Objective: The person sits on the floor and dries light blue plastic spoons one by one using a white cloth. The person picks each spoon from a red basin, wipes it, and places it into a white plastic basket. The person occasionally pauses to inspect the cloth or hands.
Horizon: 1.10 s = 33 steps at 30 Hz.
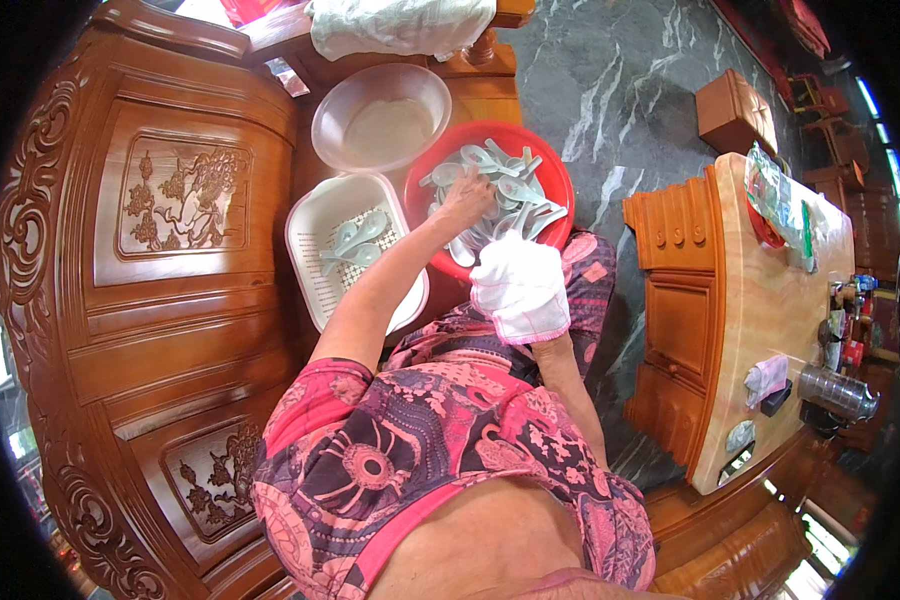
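A red plastic basin (565,169) in front of me is heaped with pale, translucent soup spoons (521,189). My left hand (471,199) reaches in from above, fingers bent down among them; whether it grips one is hidden. At the basin's near rim, a white cloth (521,289) with pink edging is draped over my right hand, covering its fingers. Left of the basin stands a white plastic basket (307,240) with a perforated bottom. Several spoons (360,240) of the same kind lie in it, beside my left forearm.
Behind the basket is a translucent plastic basin (390,124). A carved wooden bench back (187,195) rises along the left. On the right, a stone-topped wooden table (757,300) bears a clear jug (836,391) and a folded cloth (766,379). A brown stool (735,112) stands beyond.
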Each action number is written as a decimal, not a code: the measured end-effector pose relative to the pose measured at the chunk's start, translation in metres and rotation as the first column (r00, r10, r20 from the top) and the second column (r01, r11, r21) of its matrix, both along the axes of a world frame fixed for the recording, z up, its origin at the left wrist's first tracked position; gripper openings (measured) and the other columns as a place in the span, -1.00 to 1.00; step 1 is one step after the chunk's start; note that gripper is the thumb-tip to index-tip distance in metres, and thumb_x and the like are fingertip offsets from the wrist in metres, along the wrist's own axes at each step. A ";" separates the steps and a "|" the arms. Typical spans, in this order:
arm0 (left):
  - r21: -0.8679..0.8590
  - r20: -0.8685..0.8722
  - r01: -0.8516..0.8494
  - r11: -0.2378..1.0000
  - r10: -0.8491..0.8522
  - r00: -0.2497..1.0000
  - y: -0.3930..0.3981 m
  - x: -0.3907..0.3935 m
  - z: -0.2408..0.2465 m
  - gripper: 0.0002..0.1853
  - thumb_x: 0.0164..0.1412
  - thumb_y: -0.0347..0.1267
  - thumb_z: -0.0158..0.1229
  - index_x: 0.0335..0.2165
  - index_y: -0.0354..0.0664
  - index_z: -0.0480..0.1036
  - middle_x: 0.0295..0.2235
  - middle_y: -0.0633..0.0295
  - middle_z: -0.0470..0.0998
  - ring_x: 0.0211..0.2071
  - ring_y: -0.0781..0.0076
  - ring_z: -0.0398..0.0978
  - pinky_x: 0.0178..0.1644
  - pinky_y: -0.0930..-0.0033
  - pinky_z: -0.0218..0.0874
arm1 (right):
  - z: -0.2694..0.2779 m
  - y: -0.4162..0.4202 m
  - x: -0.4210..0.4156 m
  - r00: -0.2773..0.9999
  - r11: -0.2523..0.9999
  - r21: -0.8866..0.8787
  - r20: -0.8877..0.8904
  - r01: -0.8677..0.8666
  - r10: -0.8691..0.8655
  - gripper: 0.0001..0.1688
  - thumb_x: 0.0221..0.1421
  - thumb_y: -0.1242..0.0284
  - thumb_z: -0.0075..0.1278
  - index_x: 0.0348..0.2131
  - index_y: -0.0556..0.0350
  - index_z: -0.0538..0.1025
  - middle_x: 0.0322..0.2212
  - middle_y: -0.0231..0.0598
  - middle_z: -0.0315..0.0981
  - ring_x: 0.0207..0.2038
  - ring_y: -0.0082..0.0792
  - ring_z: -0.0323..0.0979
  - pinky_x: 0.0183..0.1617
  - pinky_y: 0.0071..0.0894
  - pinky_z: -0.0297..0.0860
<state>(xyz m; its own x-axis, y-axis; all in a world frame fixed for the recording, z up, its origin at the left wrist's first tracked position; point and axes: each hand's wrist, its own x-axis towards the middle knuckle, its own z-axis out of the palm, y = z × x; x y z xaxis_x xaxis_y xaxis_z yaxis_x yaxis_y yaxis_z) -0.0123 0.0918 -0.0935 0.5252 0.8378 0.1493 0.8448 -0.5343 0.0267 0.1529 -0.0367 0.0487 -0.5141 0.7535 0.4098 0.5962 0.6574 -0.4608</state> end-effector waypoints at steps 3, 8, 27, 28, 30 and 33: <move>0.025 -0.046 -0.036 0.999 0.037 0.998 -0.002 -0.006 -0.003 -0.77 -0.11 -0.43 0.08 -0.36 -0.24 0.45 -0.34 0.09 0.47 -0.15 0.07 0.32 -0.10 -0.01 0.11 | -0.005 0.002 0.002 0.975 0.995 -0.093 -0.219 -0.046 0.025 -0.67 -0.16 0.40 0.07 -0.28 0.06 0.51 -0.38 -0.21 0.48 -0.27 -0.15 0.43 -0.08 -0.30 0.29; -0.008 0.073 -0.130 0.992 0.130 0.989 -0.008 -0.016 0.011 -0.79 -0.07 -0.42 0.06 -0.36 -0.26 0.41 -0.39 0.04 0.48 -0.24 0.01 0.41 -0.15 0.00 0.18 | -0.005 0.012 0.007 0.900 0.921 -0.334 -0.434 -0.198 0.036 -0.70 -0.14 0.41 0.02 -0.31 0.13 0.51 -0.41 -0.21 0.48 -0.29 -0.17 0.43 -0.13 -0.27 0.31; -0.521 0.698 -0.027 0.853 0.444 0.562 -0.125 0.016 0.116 -0.84 0.01 -0.54 -0.06 -0.36 -0.37 0.31 -0.54 -0.13 0.46 -0.44 -0.02 0.48 -0.38 0.14 0.25 | -0.084 0.027 0.012 0.766 0.895 -0.436 -0.608 -0.100 -0.210 -0.80 -0.06 0.51 0.04 -0.34 0.17 0.44 -0.40 -0.25 0.38 -0.31 -0.28 0.37 -0.23 -0.29 0.30; -0.492 0.704 -0.030 0.870 0.418 0.575 -0.125 0.014 0.122 -0.85 0.01 -0.53 -0.05 -0.36 -0.35 0.32 -0.54 -0.12 0.46 -0.45 -0.01 0.48 -0.40 0.16 0.25 | -0.091 0.029 0.017 0.851 0.949 -0.314 -0.508 -0.039 -0.133 -0.78 -0.05 0.51 0.04 -0.32 0.18 0.43 -0.38 -0.25 0.39 -0.30 -0.29 0.37 -0.22 -0.31 0.30; -0.505 0.705 -0.020 0.863 0.426 0.567 -0.123 0.010 0.125 -0.86 0.03 -0.52 -0.04 -0.36 -0.34 0.31 -0.55 -0.11 0.45 -0.47 0.01 0.48 -0.42 0.18 0.25 | -0.096 0.029 0.022 0.876 0.971 -0.240 -0.467 0.010 -0.125 -0.73 -0.01 0.48 0.03 -0.25 0.19 0.42 -0.34 -0.26 0.40 -0.26 -0.31 0.38 -0.19 -0.33 0.32; -0.521 0.710 -0.006 0.853 0.437 0.552 -0.122 0.009 0.130 -0.88 0.04 -0.51 -0.06 -0.38 -0.34 0.30 -0.58 -0.15 0.44 -0.48 -0.11 0.45 -0.42 0.08 0.23 | -0.086 0.028 0.023 0.877 0.987 -0.125 -0.456 0.104 -0.150 -0.71 -0.01 0.48 0.02 -0.23 0.21 0.42 -0.32 -0.24 0.41 -0.25 -0.30 0.39 -0.19 -0.33 0.34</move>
<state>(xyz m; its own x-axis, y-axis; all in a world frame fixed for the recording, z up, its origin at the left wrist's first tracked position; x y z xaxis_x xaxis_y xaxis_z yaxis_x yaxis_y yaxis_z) -0.0034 -0.0303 0.0365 0.1610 0.9869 0.0069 0.4475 -0.0792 0.8908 0.1759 -0.0091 -0.0371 -0.1801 0.8461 0.5017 0.3755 0.5305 -0.7600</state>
